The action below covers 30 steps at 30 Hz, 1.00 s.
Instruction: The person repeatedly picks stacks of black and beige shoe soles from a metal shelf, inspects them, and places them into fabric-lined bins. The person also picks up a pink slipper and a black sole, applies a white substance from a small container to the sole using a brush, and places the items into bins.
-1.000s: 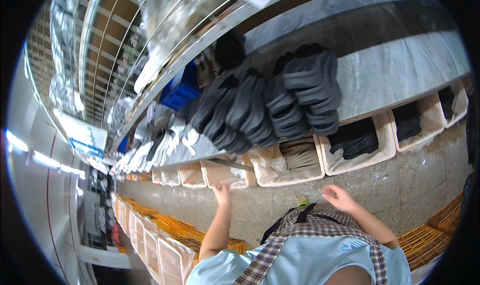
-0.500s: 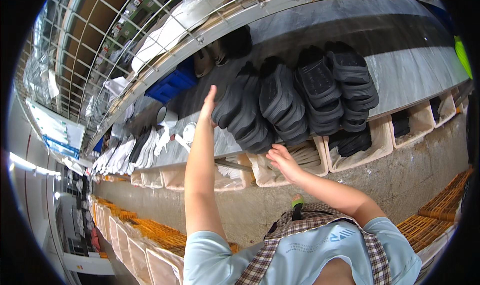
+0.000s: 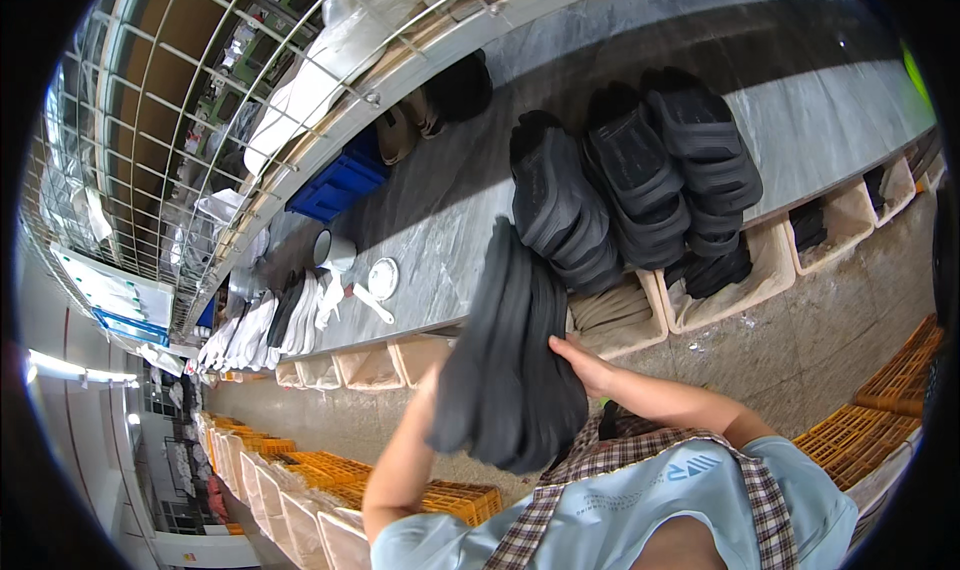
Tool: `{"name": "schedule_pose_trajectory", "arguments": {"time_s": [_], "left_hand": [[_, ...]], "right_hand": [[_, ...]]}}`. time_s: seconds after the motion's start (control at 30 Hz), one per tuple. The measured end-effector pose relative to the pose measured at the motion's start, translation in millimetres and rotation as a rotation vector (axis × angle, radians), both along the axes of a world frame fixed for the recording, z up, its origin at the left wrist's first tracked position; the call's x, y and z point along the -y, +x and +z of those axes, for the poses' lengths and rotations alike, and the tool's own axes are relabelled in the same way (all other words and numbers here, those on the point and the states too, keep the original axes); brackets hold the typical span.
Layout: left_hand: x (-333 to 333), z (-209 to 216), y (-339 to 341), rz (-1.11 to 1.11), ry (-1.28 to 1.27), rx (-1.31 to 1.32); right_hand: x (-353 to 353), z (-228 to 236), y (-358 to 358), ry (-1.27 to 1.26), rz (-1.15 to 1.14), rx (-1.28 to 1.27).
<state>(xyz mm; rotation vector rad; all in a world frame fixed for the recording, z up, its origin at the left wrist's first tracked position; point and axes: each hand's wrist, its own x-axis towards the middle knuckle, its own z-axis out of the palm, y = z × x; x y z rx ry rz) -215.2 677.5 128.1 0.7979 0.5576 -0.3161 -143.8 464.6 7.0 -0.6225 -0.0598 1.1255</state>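
Note:
A stack of dark grey slippers (image 3: pixel 512 355), nested one on another, is held off the table's front edge, close to my body. My left hand (image 3: pixel 431 385) presses its left side, with the fingers mostly hidden behind the stack. On the opposite side, my right hand (image 3: pixel 583 367) grips it with the thumb laid along the edge. Three similar piles of slippers stand on the grey marbled table (image 3: pixel 450 235): a near pile (image 3: pixel 562 195), a middle pile (image 3: pixel 637 170) and a far-right pile (image 3: pixel 706 155).
Cream-lined bins (image 3: pixel 735 295) run under the table's front edge, some holding dark or beige pieces. A blue crate (image 3: pixel 338 183), a white mug (image 3: pixel 335 251) and a white-handled brush-like tool (image 3: pixel 378 295) lie left. Wire mesh (image 3: pixel 190 80) rises behind. Orange baskets (image 3: pixel 455 500) stand behind me.
Both hands have closed on the leftmost slipper stack. It has come off the table toward my body and tilted; the other piles remain in place.

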Motion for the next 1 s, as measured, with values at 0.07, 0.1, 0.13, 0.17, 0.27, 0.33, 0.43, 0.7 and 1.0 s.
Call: {"name": "schedule_pose_trajectory", "arguments": {"time_s": [0.07,0.1,0.13,0.17,0.27,0.33,0.43,0.7,1.0], "left_hand": [[17.8,-14.5,-23.2,0.061,-0.056,-0.075],[26.9,-24.0,-31.4,0.060,-0.069,-0.085],[34.6,-32.7,-38.5,0.052,-0.074,-0.087],[41.4,-41.4,-43.2,0.040,-0.076,-0.090],[61.2,-62.4,-39.9,-0.011,-0.065,-0.089],[76.2,-71.2,-26.8,-0.064,-0.061,-0.089],[108.2,-81.6,8.1,-0.164,-0.048,-0.078],[182.1,-80.3,57.0,-0.344,-0.007,-0.056],[254.4,-115.5,128.6,-0.640,-0.009,-0.101]], "right_hand": [[10.3,-2.9,-14.6,-0.062,-0.041,0.167],[20.1,-6.9,-15.4,-0.071,-0.009,0.269],[31.2,-11.2,-18.3,-0.152,0.048,0.346],[43.8,-15.5,-24.3,-0.112,0.027,0.398],[79.4,-27.5,-33.2,-0.271,0.049,0.493],[102.3,-36.0,-35.0,-0.201,-0.013,0.504],[126.7,-45.9,-31.4,-0.124,-0.104,0.545],[178.5,-56.5,-43.3,-0.088,-0.135,0.619],[278.4,-84.0,-29.5,-0.200,-0.359,0.424]]}}
